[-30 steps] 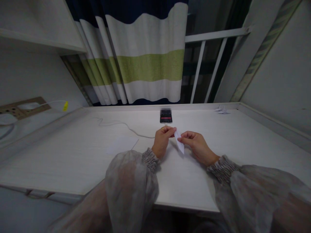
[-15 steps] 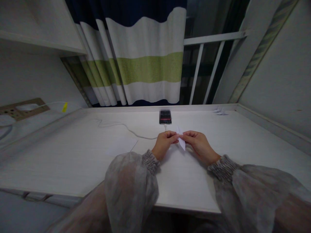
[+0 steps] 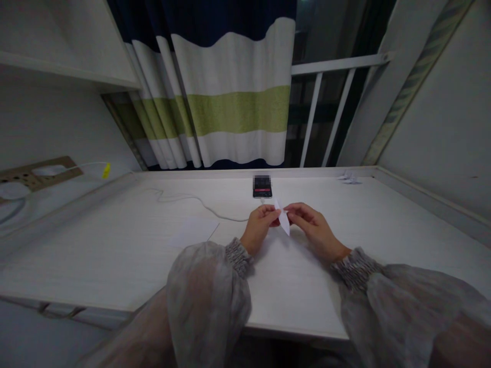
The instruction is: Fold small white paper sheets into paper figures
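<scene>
We see two bare hands held close together above a white surface (image 3: 291,301), with a small folded white paper (image 3: 284,224) between them. The paper stands tilted, and its pointy end aims down toward us. The left hand (image 3: 260,227) has its grip pinched closed on the paper, with the thumb on the near side. The right hand (image 3: 312,230) has its fingers bent, with the tips right at the paper's other side; we can't tell if that grip is squeezing it or just touching. Just past the hands we see a black phone (image 3: 262,190) lying flat. A white cord (image 3: 207,206) wiggles over from the left and goes out of sight behind the left hand. A flat white sheet (image 3: 194,231) lies near the left sleeve (image 3: 209,296). Some little white paper shapes (image 3: 349,178) sit in the far right corner.
</scene>
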Motion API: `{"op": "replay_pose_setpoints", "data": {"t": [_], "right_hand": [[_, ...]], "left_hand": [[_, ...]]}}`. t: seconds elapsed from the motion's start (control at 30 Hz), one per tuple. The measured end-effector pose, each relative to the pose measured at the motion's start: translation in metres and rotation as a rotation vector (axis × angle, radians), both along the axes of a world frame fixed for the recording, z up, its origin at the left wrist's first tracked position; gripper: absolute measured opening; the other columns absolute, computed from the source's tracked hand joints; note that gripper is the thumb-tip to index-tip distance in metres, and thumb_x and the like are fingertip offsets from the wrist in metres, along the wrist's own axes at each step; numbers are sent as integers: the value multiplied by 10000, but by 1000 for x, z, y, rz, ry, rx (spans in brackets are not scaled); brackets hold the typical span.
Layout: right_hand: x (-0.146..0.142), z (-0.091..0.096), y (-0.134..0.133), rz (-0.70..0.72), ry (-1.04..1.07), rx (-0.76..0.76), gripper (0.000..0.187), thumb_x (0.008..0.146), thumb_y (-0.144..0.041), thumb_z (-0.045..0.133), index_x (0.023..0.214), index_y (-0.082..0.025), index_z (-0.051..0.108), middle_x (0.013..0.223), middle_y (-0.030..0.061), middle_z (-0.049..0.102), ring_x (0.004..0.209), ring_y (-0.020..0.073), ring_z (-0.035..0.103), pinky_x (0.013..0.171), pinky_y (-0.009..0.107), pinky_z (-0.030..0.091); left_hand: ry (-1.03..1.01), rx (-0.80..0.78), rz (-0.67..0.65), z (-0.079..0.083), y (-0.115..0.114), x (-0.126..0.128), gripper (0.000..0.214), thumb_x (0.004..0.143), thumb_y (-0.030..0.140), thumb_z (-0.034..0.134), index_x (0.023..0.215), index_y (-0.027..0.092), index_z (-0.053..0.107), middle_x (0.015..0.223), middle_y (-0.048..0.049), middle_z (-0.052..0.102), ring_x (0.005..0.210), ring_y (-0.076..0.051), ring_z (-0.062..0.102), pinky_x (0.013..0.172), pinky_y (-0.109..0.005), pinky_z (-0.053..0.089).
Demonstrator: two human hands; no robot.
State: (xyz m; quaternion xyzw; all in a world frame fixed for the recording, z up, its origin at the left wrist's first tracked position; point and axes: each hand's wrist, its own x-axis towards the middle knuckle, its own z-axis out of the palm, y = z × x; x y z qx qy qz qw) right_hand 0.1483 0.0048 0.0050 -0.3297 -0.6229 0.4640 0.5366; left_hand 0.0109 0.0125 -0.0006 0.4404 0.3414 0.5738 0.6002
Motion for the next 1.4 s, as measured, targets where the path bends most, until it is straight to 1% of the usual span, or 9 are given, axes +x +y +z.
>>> {"op": "replay_pose_setpoints", "data": {"t": [0.1,0.27,0.33,0.43,0.63,0.8,0.93,1.17,1.4], "right_hand": [[7,1,1,26,-112,5,167,691,-319,620,779,-178,647,744,12,638,736,149,578,724,299,440],[12,1,3,34,-143,25,180,644,-317,672,762,-182,659,782,22,633,769,159,570,735,308,436],[14,0,4,48,-132,40,168,641,-299,679,766,-188,658,804,19,624,766,148,564,722,295,438],[16,-1,4,73,-112,6,191,633,-272,691,807,-202,655,793,7,628,738,132,564,714,290,445],[16,-3,5,15,-78,-20,183,588,-289,721,739,-202,665,749,7,647,707,135,566,697,297,450],[15,-3,7,-58,-38,-37,158,612,-336,700,679,-199,659,690,-2,638,669,127,550,673,280,436],[13,-2,6,-40,-38,-44,166,636,-352,681,690,-198,649,677,-11,620,662,120,537,666,268,426],[11,-5,6,-26,-18,-68,175,618,-340,697,700,-193,648,665,-20,616,649,115,538,654,258,422],[8,-1,5,-26,25,-88,130,602,-295,710,677,-199,663,676,-18,640,667,117,558,685,263,435]], "left_hand": [[-21,16,-21,-1,1,-1,332,569,234,697,822,167,494,566,36,586,526,-100,545,551,-243,428],[-30,14,-76,0,0,-3,192,565,199,688,703,111,587,628,-2,602,562,-79,544,586,-234,436],[-47,-10,-104,1,-1,-4,172,576,187,675,715,98,627,654,-23,615,596,-89,554,619,-249,444],[-68,-17,-120,1,-1,-5,155,605,181,648,731,92,661,656,-38,621,627,-104,562,654,-274,452],[-97,11,-151,3,-4,-7,165,567,151,673,722,96,683,680,-50,645,645,-115,574,664,-279,458],[-88,37,-223,4,-8,-7,214,581,173,681,779,91,685,728,-64,665,701,-132,597,732,-302,460],[-17,35,-164,1,-7,-5,245,546,186,724,775,116,673,728,-45,671,680,-119,600,734,-300,455],[55,90,-61,-3,-3,-3,158,562,228,719,662,130,645,622,-4,640,575,-83,555,643,-253,445],[102,173,34,-2,-5,-2,124,580,219,701,668,146,656,660,-1,637,621,-91,546,670,-250,428]]}}
